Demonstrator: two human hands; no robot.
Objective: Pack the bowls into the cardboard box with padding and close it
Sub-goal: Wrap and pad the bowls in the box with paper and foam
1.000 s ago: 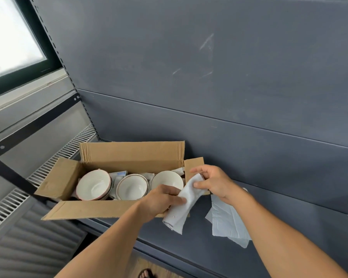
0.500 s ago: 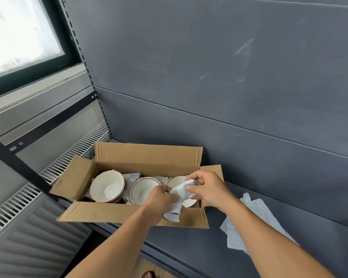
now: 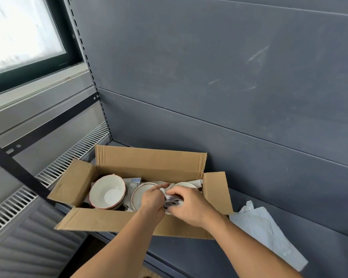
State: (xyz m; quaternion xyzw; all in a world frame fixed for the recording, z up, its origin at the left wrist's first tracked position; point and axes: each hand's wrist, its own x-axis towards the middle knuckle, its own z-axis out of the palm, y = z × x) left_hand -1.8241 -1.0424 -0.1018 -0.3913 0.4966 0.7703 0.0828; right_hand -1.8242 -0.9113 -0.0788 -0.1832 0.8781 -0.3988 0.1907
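White crumpled paper (image 3: 169,199) is being gripped by both the left hand (image 3: 152,199) and the right hand (image 3: 190,207) just above the bowls (image 3: 108,192) sitting in the open cardboard box (image 3: 149,163), probably so it can wedge between two of them as cushioning.

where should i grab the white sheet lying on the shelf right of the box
Pinch the crumpled corner of the white sheet nearest the cardboard box, coming down from above. That end bunches up off the shelf, so a pinch can likely close on it; the rest lies flat, leaving little to get under.
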